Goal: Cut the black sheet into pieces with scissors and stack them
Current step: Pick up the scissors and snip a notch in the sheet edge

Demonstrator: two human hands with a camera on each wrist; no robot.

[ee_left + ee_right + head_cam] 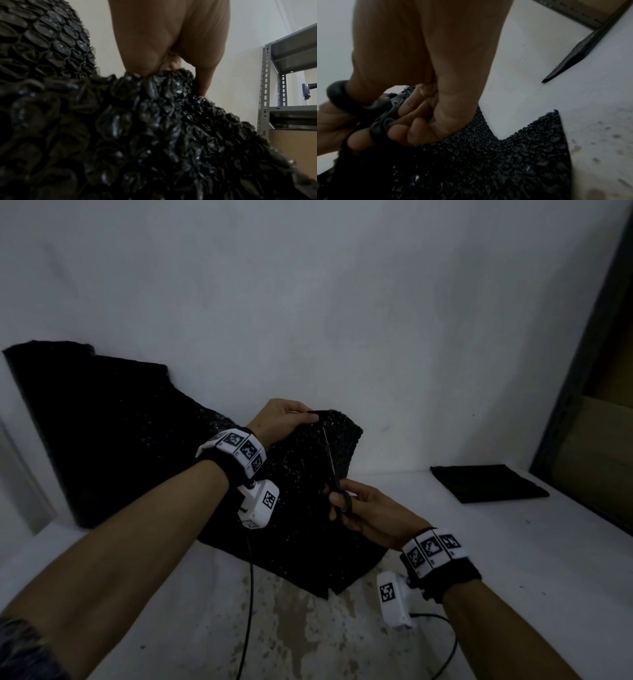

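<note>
1. Head view: I take the black sheet (113, 440) as landmark; its bubbled bulk leans against the white wall at far left and drapes down onto the white table (513, 559).
2. At the sheet's raised right portion, my left hand (281, 419) pinches the top edge, fingers curled over it. Left wrist view confirms this: the left hand (164, 37) has thumb and fingers closed on a bunched fold of the black sheet (154, 135).
3. Just right of that grip, the scissors (334, 467) run down the sheet's face, blades drawn close together along the cut line.
4. Below the blades, in front of the sheet's lower part, my right hand (370, 518) grips the handles. Right wrist view: the right hand (419, 67) has its thumb through one loop of the scissors (368, 108) and its fingers curled round the other, over the black sheet (488, 162).
5. Well to the right of the sheet, apart from it, a stack of cut pieces (486, 482) lies flat on the table, near a grey shelf frame (582, 354).
</note>
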